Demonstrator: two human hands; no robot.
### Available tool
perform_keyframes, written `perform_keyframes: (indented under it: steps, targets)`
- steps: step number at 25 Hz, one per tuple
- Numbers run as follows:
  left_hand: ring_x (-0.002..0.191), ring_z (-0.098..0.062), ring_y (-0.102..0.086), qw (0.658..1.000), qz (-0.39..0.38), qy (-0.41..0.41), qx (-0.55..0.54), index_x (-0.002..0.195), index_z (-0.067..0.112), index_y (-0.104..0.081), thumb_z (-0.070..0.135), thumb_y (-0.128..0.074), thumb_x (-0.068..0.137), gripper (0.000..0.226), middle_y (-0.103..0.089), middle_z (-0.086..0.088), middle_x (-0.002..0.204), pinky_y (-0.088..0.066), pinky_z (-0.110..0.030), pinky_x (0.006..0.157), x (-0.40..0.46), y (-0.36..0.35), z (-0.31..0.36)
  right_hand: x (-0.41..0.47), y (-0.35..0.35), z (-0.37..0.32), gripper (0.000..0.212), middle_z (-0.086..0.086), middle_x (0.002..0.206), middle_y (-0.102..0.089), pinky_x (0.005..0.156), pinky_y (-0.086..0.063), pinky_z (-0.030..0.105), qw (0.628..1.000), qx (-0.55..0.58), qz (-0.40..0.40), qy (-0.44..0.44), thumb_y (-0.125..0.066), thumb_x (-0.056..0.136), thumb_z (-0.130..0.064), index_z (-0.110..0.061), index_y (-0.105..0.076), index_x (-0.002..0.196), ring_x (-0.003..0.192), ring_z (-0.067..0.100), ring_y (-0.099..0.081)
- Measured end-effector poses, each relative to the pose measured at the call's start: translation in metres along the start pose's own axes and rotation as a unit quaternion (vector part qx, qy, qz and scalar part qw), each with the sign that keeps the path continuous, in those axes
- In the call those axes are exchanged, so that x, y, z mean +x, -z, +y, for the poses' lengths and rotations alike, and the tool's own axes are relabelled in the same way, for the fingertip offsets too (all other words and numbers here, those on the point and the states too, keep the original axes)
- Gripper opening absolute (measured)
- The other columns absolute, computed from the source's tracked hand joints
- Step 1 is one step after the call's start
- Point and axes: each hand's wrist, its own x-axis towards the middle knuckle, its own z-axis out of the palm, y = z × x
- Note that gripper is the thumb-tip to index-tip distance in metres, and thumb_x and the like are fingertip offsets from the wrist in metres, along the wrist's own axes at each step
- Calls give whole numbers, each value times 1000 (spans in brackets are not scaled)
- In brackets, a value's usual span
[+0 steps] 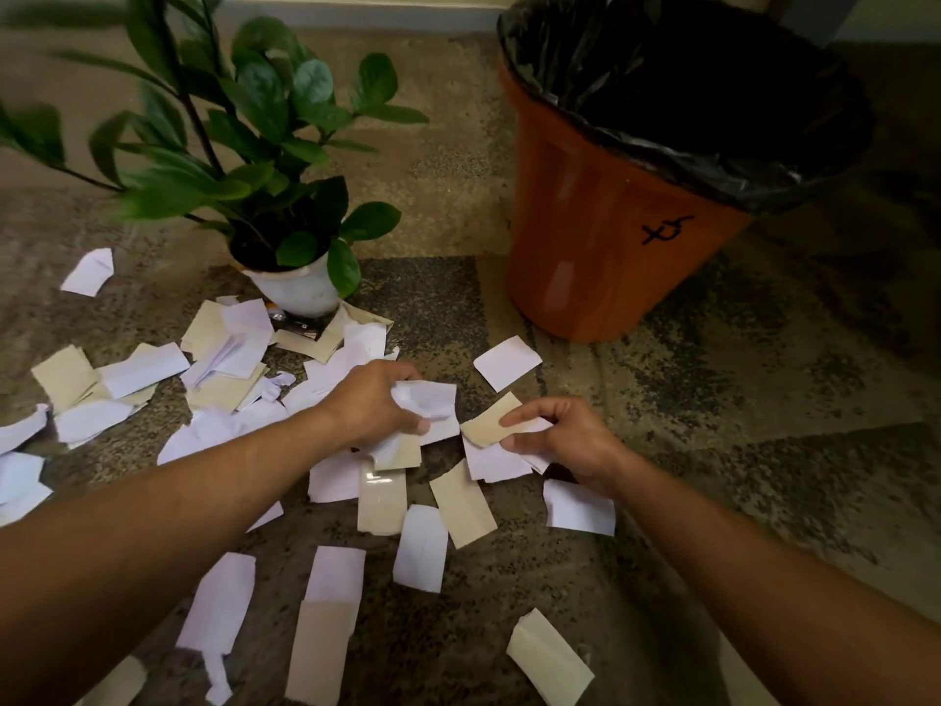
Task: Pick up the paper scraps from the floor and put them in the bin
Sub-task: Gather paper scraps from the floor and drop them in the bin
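Observation:
Several white and beige paper scraps (231,369) lie scattered over the speckled stone floor, mostly left of centre and near me. My left hand (369,405) is closed around a bunch of crumpled white and beige scraps (427,400) just above the floor. My right hand (560,433) pinches a beige scrap (486,422) together with white pieces beneath it. The orange bin (606,236), lined with a black bag, stands upright at the upper right, beyond both hands. Its inside is dark and I cannot see its contents.
A potted plant in a white pot (298,290) stands left of the bin, with scraps against its base and leaves spreading to the left. A wall skirting (356,15) runs along the back. A single white scrap (506,361) lies between my hands and the bin.

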Motion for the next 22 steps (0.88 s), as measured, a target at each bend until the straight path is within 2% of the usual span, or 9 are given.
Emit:
perform_keyframes:
  steps: [1, 3, 5, 8, 11, 14, 17, 20, 22]
  targets:
    - [85, -13, -60, 999, 10, 3, -33, 96, 25, -64, 26, -89, 66, 39, -63, 11, 89, -41, -24, 59, -4, 5, 4, -1, 1, -5, 23, -2, 113, -71, 96, -52, 34, 1000, 1, 3, 10, -85, 70, -3, -20, -79, 85, 112, 17, -64]
    - [83, -13, -60, 997, 25, 0, -70, 93, 29, -63, 30, -89, 66, 37, -64, 7, 90, -43, -26, 59, -13, 17, 18, -7, 6, -24, 23, -9, 111, -69, 91, -53, 28, 999, 0, 13, 41, -85, 70, -5, -24, -79, 82, 113, 13, -62]
    - [84, -15, -62, 996, 35, -3, -81, 93, 31, -63, 32, -88, 67, 35, -65, 6, 93, -46, -27, 59, -24, 34, 39, -16, 16, -52, 22, -8, 112, -70, 90, -56, 30, 996, 15, 26, 78, -83, 71, -3, -20, -80, 85, 111, 13, -63]
    - [76, -17, -67, 985, 60, -27, -159, 89, 24, -66, 21, -87, 68, 30, -71, 2, 84, -50, -24, 50, -42, 70, 80, -45, 34, -96, 18, -6, 106, -72, 81, -60, 31, 987, -12, 61, 146, -81, 76, -5, -18, -78, 88, 101, 11, -68]
    - [71, -23, -72, 966, 53, -50, -246, 92, 17, -68, 14, -88, 61, 36, -75, -6, 82, -58, -31, 56, -65, 102, 120, -82, 50, -131, 17, -7, 97, -74, 68, -58, 21, 977, -25, 83, 197, -82, 75, -9, -19, -78, 88, 88, 6, -70]
    - [64, -17, -72, 954, 61, -83, -283, 93, 15, -67, 17, -87, 53, 45, -76, -2, 76, -55, -26, 51, -76, 116, 157, -111, 68, -164, 20, -2, 95, -74, 62, -56, 18, 963, 27, 116, 242, -80, 76, -9, -15, -76, 95, 82, 6, -72]
    - [65, -17, -73, 940, 105, -79, -315, 97, 13, -67, 13, -88, 59, 44, -75, -6, 85, -56, -28, 52, -71, 123, 197, -118, 90, -200, 22, 6, 89, -75, 65, -56, 22, 940, 65, 180, 281, -80, 77, -10, -11, -74, 98, 77, 14, -73]
    - [67, -17, -73, 917, 150, -95, -358, 91, 13, -62, 9, -88, 64, 38, -73, -6, 92, -57, -29, 52, -52, 126, 238, -106, 120, -231, 17, 8, 80, -73, 64, -54, 24, 916, 92, 264, 287, -81, 73, -5, -9, -74, 88, 71, 15, -68]
    - [76, -21, -72, 905, 184, -105, -369, 96, 12, -61, 10, -88, 66, 42, -71, -7, 99, -60, -34, 59, -33, 128, 265, -91, 144, -245, 15, 8, 80, -72, 64, -55, 25, 913, 96, 292, 268, -81, 71, -3, -11, -73, 82, 71, 15, -68]
